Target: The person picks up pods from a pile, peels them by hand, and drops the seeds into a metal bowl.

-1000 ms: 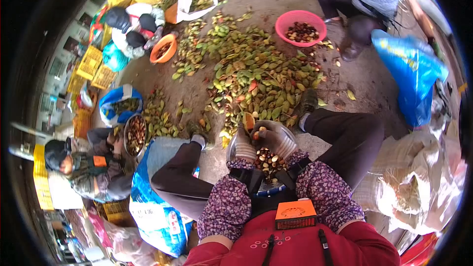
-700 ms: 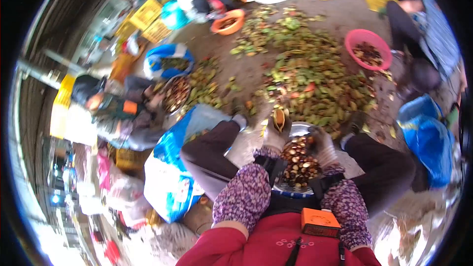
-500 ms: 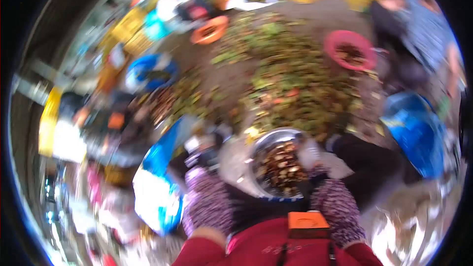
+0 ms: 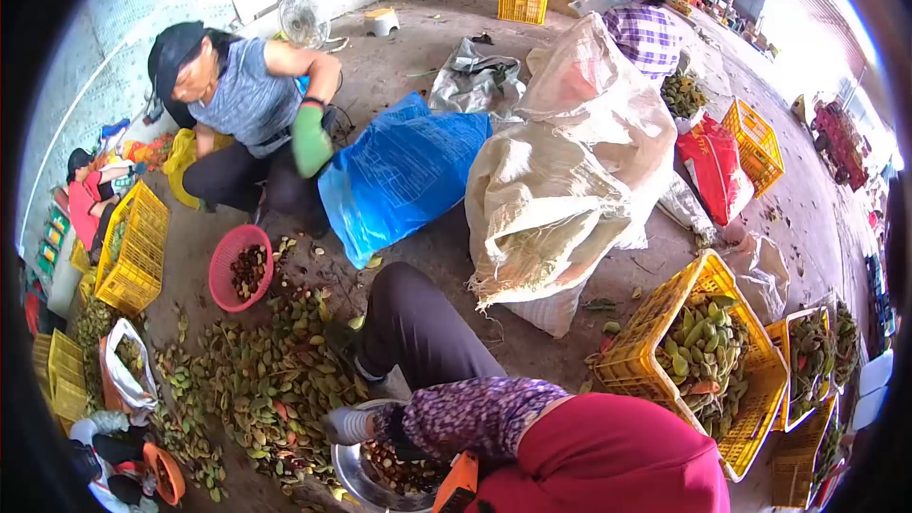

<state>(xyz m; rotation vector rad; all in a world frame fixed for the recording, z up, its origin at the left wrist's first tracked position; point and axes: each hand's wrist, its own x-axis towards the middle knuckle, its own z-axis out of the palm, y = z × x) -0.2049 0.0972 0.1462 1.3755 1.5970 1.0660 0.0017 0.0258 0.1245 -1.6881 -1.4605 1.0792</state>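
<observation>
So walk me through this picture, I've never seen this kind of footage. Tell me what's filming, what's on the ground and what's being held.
There is no machine here. A person wears one camera on the head, so you look down over their red top and floral sleeve. One gloved hand rests at the rim of a metal bowl of brown kernels. I cannot tell which hand it is, or whether it grips anything. On the concrete floor lie a pile of green pods, a pink basket, a yellow crate of pods, a white sack and a blue bag. Another person crouches by the basket.
</observation>
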